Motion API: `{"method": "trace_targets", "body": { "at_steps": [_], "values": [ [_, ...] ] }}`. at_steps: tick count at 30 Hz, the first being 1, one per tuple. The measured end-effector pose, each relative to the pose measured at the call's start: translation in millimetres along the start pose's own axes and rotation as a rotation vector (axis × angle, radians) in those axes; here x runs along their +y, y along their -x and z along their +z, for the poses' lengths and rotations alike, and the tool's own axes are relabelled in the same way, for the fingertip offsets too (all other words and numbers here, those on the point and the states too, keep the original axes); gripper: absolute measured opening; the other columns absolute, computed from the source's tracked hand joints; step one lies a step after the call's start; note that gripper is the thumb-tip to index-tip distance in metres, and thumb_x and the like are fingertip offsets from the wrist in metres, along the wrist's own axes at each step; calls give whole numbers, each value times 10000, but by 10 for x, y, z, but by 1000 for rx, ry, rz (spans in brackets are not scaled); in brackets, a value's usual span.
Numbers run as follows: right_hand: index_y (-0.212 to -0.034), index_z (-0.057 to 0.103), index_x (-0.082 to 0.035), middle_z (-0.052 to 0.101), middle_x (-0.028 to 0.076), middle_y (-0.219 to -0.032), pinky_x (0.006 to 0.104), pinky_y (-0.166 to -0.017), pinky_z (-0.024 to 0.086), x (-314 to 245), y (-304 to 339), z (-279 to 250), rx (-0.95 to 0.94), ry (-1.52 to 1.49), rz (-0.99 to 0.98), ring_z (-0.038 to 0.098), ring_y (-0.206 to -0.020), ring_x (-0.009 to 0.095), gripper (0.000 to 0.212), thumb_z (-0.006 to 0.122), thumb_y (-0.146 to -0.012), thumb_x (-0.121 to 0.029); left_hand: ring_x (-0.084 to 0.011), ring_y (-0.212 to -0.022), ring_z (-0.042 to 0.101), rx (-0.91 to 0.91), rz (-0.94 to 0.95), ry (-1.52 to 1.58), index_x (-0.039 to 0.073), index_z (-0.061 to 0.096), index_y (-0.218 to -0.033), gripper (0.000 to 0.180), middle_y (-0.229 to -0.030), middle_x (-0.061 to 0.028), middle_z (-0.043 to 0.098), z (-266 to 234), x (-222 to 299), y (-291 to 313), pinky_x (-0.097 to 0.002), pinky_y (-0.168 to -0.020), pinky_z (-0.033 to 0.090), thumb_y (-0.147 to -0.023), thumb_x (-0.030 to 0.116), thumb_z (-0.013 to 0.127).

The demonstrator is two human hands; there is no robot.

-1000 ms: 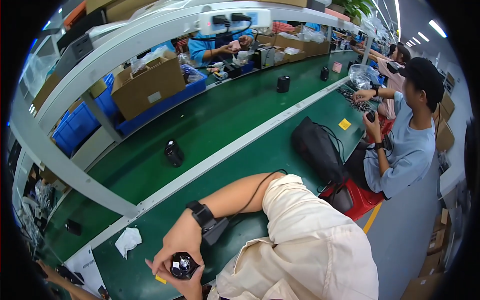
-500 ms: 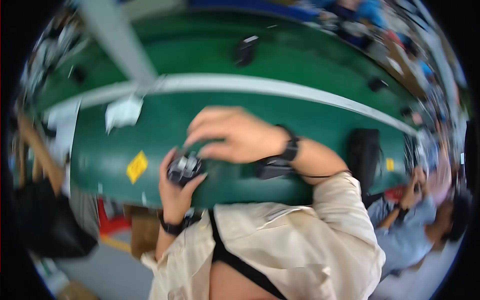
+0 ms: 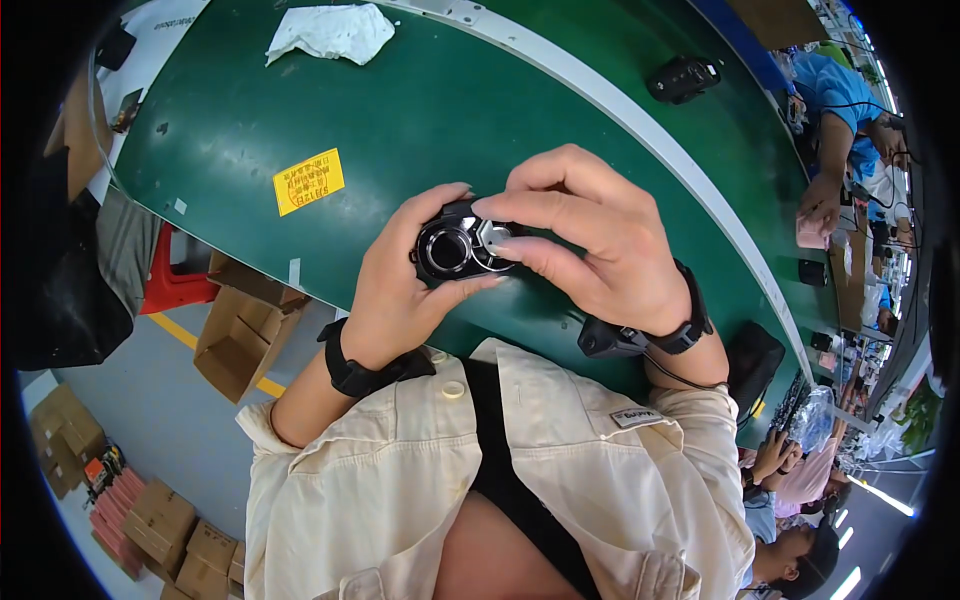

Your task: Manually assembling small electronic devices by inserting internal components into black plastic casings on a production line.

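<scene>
While the earlier views were blurred and swinging, the head camera now looks steadily down, and both hands sit larger and sharper in the middle of the picture, above the near edge of the green worktop [image 3: 420,100]. The left hand [image 3: 400,285] has turned so that its fingers curl up around the left side and underside of a small black device [image 3: 452,250], grasping it; half a second ago that hand came up from below with the device just showing at its top. The right hand [image 3: 590,235], which then hovered spread above, has come down onto the device's right part, thumb and forefinger pinched on a pale metal piece there.

The small black device is rounded, with a glossy circular lens-like ring facing the camera and a silver, angular part beside the ring. It is held in the air just over the worktop's near edge, close to the person's chest.

How the silver part joins the body is hidden under the right fingers [image 3: 530,205], and the device's back is covered by the left palm. A yellow label [image 3: 309,181] lies on the worktop toward its near left edge, a crumpled white cloth [image 3: 330,30] toward the far left edge, partly cut off by the picture's rim. Another black device [image 3: 683,78] rests beyond the white strip [image 3: 600,95], small and hard to make out.
</scene>
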State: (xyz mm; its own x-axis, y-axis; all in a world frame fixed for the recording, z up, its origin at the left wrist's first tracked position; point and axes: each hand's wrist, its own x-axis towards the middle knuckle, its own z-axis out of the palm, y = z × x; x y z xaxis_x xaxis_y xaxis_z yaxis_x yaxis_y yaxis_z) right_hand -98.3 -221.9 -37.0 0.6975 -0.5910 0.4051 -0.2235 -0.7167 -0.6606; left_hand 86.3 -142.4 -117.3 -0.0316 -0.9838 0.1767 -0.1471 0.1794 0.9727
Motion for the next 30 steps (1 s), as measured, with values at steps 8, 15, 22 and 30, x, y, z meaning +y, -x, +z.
{"method": "trace_targets", "body": {
  "at_steps": [8, 15, 22, 30],
  "values": [
    [-934, 710, -41, 611, 86, -904, 281, -641, 462, -52, 8, -5, -26, -23, 81, 581, -751, 194, 197, 755, -744, -20, -304, -1001, 623, 32, 80, -39, 43, 495, -1274, 713, -1143, -149, 604, 33, -41, -20, -362, -861, 499, -667, 146, 854],
    [-869, 695, -15, 617, 73, -826, 255, -606, 430, -83, 20, -23, -52, 11, 141, 562, -717, 154, 113, 745, -768, -7, -233, -1063, 631, 42, 106, -167, 30, 487, -1283, 737, -1207, -139, 615, -6, -8, -17, -325, -931, 494, -657, 97, 869],
    [-847, 684, 13, 609, 46, -816, 206, -568, 348, -225, 84, 140, 84, -224, 561, 485, -686, 63, 29, 707, -842, -2, -343, -958, 614, 167, 155, -214, 24, 509, -1234, 683, -1097, -164, 605, 52, -20, -5, -389, -819, 511, -661, 159, 855],
    [-887, 618, 6, 498, 39, -913, 218, -676, 384, -87, 178, 343, 201, -296, 444, 466, -774, 84, 60, 663, -861, 36, -341, -932, 615, 186, 181, -278, 12, 495, -1241, 705, -1083, -163, 605, 58, -16, 1, -390, -804, 514, -658, 168, 858]
  ]
}}
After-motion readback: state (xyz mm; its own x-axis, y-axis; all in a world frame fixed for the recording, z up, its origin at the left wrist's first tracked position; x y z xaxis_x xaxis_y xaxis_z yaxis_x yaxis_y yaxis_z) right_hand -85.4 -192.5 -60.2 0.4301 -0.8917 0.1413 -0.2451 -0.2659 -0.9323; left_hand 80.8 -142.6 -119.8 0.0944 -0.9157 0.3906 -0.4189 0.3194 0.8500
